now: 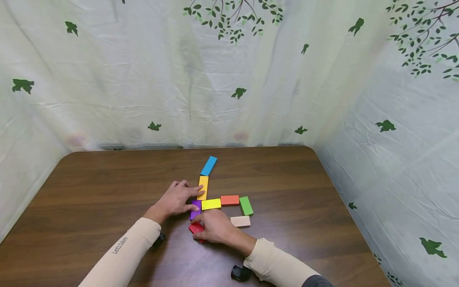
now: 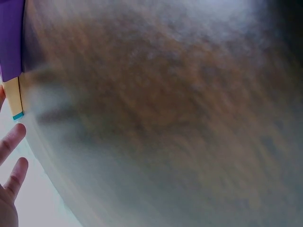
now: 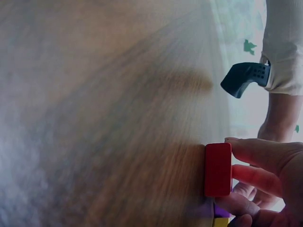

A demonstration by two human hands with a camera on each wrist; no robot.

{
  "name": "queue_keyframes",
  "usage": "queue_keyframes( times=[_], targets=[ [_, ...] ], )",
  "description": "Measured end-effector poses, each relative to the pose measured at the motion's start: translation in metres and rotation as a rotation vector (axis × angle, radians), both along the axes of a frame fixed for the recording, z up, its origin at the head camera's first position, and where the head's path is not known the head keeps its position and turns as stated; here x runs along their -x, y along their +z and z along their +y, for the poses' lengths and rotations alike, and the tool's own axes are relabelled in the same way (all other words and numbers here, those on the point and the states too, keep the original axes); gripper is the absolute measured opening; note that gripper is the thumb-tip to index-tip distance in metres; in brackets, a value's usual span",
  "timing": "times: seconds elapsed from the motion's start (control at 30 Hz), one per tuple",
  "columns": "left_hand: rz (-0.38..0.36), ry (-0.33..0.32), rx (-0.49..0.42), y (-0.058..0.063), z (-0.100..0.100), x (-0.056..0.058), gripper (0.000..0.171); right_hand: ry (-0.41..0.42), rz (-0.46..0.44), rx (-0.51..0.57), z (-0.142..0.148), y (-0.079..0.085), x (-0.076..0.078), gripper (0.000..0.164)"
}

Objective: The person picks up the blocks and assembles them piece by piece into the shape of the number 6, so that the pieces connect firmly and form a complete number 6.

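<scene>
My left hand lies over the left side of a row of coloured blocks, fingers spread. Its thumb touches the purple block and its index finger reaches onto the orange-yellow block. Just nearer to me, my right hand pinches a red block between thumb and fingers. In the right wrist view, that red block sits low at the tabletop, beside the fingertips. The left wrist view catches only the purple block and a few fingers at its left edge.
A blue block continues the line at the far end. To the right, a yellow block, an orange-red block, a green block and a pale wooden block curve round. Leaf-printed curtains surround the brown table.
</scene>
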State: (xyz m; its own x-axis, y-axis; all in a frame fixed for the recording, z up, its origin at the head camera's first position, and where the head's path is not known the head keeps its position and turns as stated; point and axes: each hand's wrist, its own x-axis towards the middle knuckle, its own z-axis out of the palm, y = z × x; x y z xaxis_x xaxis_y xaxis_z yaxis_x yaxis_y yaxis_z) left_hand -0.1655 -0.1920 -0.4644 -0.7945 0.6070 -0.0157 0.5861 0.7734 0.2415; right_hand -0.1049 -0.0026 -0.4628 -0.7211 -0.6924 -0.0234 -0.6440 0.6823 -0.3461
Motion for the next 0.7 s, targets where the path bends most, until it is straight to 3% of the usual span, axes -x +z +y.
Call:
queue_keyframes(
  times=[0.5, 0.7],
  targets=[
    [-0.003, 0.006, 0.005, -0.0002, 0.001, 0.0001, 0.062, -0.017, -0.004, 0.003, -0.0018, 0.0005, -0.0009, 0.032],
    [-0.001, 0.01, 0.003, -0.0001, 0.0005, -0.0001, 0.062, -0.016, -0.02, -0.001, 0.0027, 0.0029, 0.0004, 0.041]
  ],
)
